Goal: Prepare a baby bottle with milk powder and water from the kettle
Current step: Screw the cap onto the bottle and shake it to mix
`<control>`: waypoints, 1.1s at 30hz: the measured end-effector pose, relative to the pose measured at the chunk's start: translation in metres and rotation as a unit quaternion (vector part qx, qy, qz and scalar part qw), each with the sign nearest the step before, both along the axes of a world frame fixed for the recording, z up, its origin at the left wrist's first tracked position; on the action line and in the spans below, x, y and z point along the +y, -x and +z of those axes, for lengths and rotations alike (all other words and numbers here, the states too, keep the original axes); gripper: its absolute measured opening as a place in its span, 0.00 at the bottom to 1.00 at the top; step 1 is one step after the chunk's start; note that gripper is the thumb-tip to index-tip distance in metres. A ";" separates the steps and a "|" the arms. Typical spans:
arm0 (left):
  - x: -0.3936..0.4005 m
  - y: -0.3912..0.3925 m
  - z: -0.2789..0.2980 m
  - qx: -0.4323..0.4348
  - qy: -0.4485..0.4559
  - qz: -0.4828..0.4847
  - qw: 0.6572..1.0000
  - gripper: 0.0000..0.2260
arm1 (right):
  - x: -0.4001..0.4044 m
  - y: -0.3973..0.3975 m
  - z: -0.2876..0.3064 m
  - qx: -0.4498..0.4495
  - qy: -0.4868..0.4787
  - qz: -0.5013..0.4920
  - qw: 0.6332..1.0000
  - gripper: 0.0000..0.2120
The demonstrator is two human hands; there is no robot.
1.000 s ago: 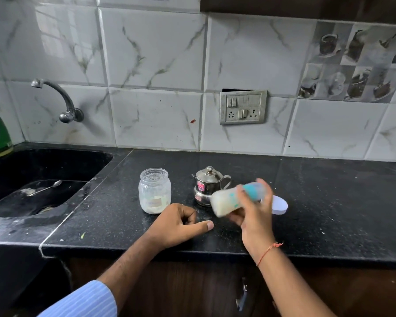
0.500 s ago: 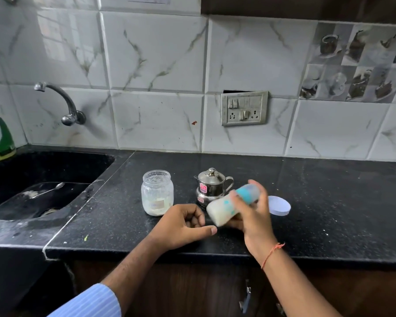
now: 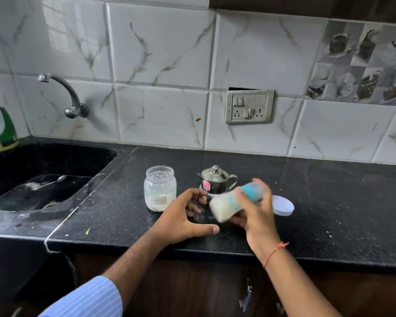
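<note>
The baby bottle [image 3: 233, 203], gripped in the right hand [image 3: 255, 216], has been swung and is blurred; the left hand's [image 3: 183, 216] fingers have been uncurled slightly.

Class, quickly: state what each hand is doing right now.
Left hand: open, holding nothing, resting on the counter.
Right hand: grips the bottle.

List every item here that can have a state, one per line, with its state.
baby bottle: tilted, milky liquid inside, gripped, motion-blurred
right hand: grips the bottle
left hand: rests on the counter, holding nothing
glass jar: upright, lid off, some powder left
white lid: lying on the counter
steel kettle: upright, lid on
tap: no water running
spoon: lying in the sink
</note>
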State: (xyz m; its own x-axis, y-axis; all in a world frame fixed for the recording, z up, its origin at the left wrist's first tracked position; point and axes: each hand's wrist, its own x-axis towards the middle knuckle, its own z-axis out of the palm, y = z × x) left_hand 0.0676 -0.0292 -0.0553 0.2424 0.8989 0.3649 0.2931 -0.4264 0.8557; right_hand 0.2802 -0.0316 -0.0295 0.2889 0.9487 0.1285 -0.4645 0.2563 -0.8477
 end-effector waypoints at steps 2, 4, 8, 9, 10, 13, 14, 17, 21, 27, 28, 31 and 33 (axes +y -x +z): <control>0.000 0.000 0.001 0.001 0.000 -0.003 1.000 0.38 | 0.000 0.004 -0.001 -0.021 0.007 0.025 0.999 0.28; 0.000 0.001 0.002 0.004 0.001 0.004 1.000 0.38 | 0.002 -0.002 0.000 0.065 -0.013 -0.065 0.996 0.28; -0.001 -0.003 0.001 0.000 -0.004 -0.003 1.000 0.39 | 0.001 0.003 -0.003 0.037 0.016 0.040 0.998 0.29; -0.001 -0.003 0.002 0.004 -0.008 -0.005 1.000 0.38 | 0.002 0.005 -0.003 0.011 0.017 0.040 0.999 0.29; 0.000 -0.002 0.001 0.010 -0.013 -0.005 1.000 0.38 | 0.003 0.007 0.000 0.009 0.010 0.006 1.000 0.30; 0.000 -0.002 0.002 0.009 -0.017 0.002 1.000 0.39 | 0.007 -0.003 -0.001 0.117 -0.002 -0.080 0.990 0.28; 0.000 -0.003 0.001 0.008 -0.020 0.002 1.000 0.39 | 0.005 0.002 0.001 0.083 -0.003 -0.046 0.996 0.27; -0.001 -0.003 0.001 0.019 -0.024 -0.005 1.000 0.40 | 0.005 0.008 -0.002 0.029 0.000 0.013 0.999 0.27; -0.002 -0.002 0.002 0.027 -0.027 -0.001 0.999 0.40 | 0.006 0.002 0.000 0.065 -0.008 -0.048 0.997 0.29; -0.001 -0.002 0.001 0.023 -0.022 -0.004 0.999 0.40 | 0.008 -0.002 -0.001 0.099 -0.010 -0.079 0.992 0.27; -0.001 -0.002 0.001 0.027 -0.023 -0.002 0.999 0.40 | 0.009 -0.001 -0.001 0.072 -0.007 -0.058 0.996 0.27; -0.002 -0.002 0.002 0.030 -0.025 -0.003 0.999 0.39 | 0.008 0.006 -0.002 0.001 0.007 0.018 1.000 0.27; -0.002 -0.002 0.002 0.030 -0.025 -0.003 0.999 0.39 | 0.009 0.001 0.000 0.049 -0.014 -0.082 0.995 0.27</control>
